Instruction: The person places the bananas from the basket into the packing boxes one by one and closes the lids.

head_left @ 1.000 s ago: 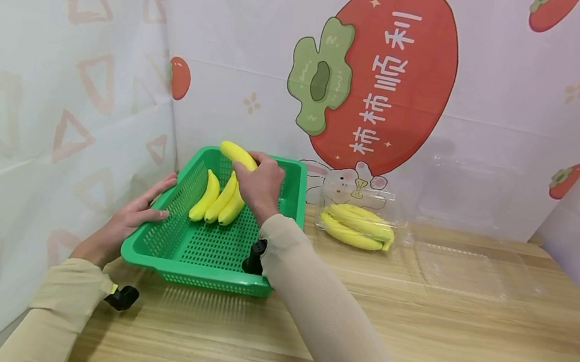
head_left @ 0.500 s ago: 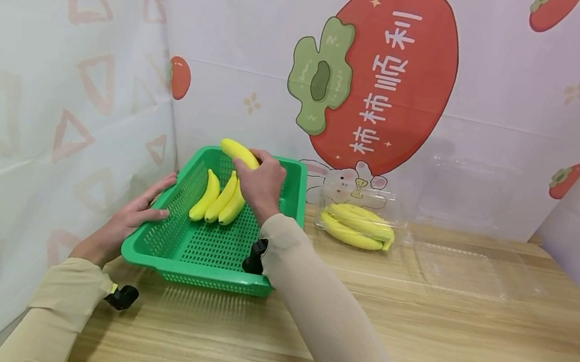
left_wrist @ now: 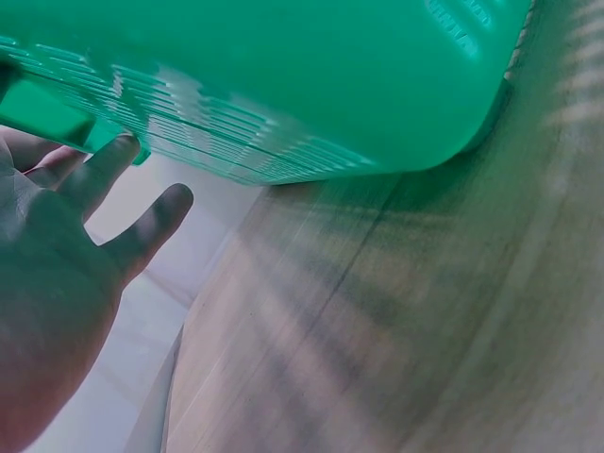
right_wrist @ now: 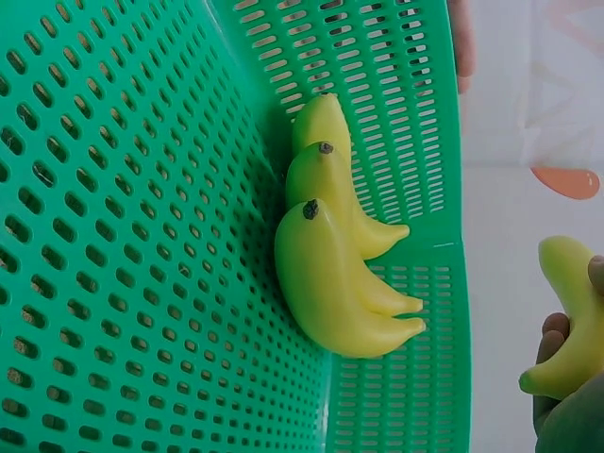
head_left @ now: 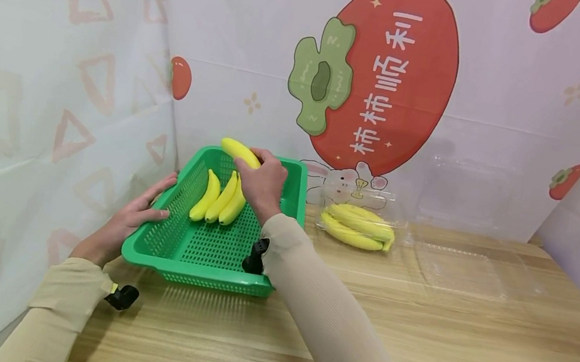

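Observation:
A green perforated basket (head_left: 202, 274) sits at the left of the table, with three bananas (right_wrist: 354, 293) side by side on its floor toward the back left. Over the basket's rear part, my right hand (head_left: 263, 184) grips another banana (head_left: 239, 152) near one end, its free end pointing to the left. In the right wrist view, fingers and thumb pinch that banana at the right edge. My left hand (head_left: 130, 220) holds the basket's left rim, thumb over the top. The left wrist view shows its fingers (left_wrist: 151, 226) along the outer side, under the rim.
Right of the basket, a clear plastic box (head_left: 320, 218) holds several bananas (head_left: 357, 227). Beside it lies an open clear plastic container (head_left: 460, 271), its lid raised toward the printed backdrop (head_left: 242, 36). A white curtain (head_left: 30, 131) closes the left side of the wooden table (head_left: 465, 347).
My right hand and its banana have risen very slightly. The left hand, basket and other bananas look unmoved.

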Demonstrator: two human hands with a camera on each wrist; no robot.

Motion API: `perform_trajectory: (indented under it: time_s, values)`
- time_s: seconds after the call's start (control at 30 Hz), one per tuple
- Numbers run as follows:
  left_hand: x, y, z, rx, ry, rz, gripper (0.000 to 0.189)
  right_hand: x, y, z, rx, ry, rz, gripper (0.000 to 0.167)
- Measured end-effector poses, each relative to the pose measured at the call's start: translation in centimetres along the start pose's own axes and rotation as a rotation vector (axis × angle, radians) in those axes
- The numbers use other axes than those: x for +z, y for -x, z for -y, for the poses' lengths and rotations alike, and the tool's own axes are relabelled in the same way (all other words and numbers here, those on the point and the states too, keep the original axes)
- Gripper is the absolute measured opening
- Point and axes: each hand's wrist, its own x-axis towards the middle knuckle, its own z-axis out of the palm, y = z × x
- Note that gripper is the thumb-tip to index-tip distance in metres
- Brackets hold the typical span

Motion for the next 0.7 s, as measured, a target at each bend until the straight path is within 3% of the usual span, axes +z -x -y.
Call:
perform_trajectory:
  time_s: [0.47,0.7]
  values:
    - [0.30,0.09,0.13,0.019,-0.089,-0.036,0.074,-0.19,0.43,0.29,-0.008,-0.026,0.018,0.041]
    - [0.17,0.05,-0.02,0.002,-0.073,-0.032,0.075,-0.34,0.27,0.82,0.013,-0.051,0.005,0.043]
